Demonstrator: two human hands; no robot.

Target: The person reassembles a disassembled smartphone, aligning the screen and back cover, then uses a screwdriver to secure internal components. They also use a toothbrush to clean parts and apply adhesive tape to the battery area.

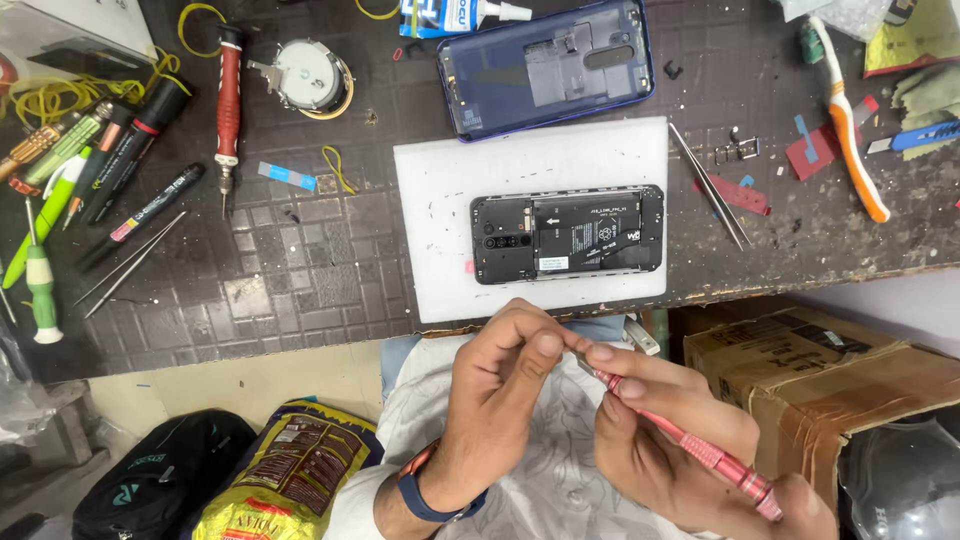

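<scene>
- Head view: a thin pink metal screwdriver [690, 445] with a ridged handle is held below the counter edge, over the person's lap.
- The handle is wrapped by the right hand [680, 450], so that grip is closed around the screwdriver.
- The front tip of the screwdriver is pinched by the thumb and finger of the left hand [500, 385], so that grip is narrow and tight on the tip.
- A blue band is worn on the left wrist.
- On the dark, scratched counter [300, 270] a flat white mat [430, 240] is laid.
- An opened black phone [567, 233] is laid on the mat, with its inner parts shown. It is just above the hands and is not touched by them.
- A blue see-through back cover [545, 65] is laid behind the mat.
- Shiny metal tweezers [710, 187] are laid just right of the mat.
- A red screwdriver [229, 95], pens and thin tools are spread on the left side.
- An orange and white toothbrush [848, 125] is laid at the far right.
- A brown cardboard box [820, 375] is set under the counter by the right hand.
- A yellow bag [285, 470] and a black bag [165, 480] are seen on the floor at the left.
</scene>
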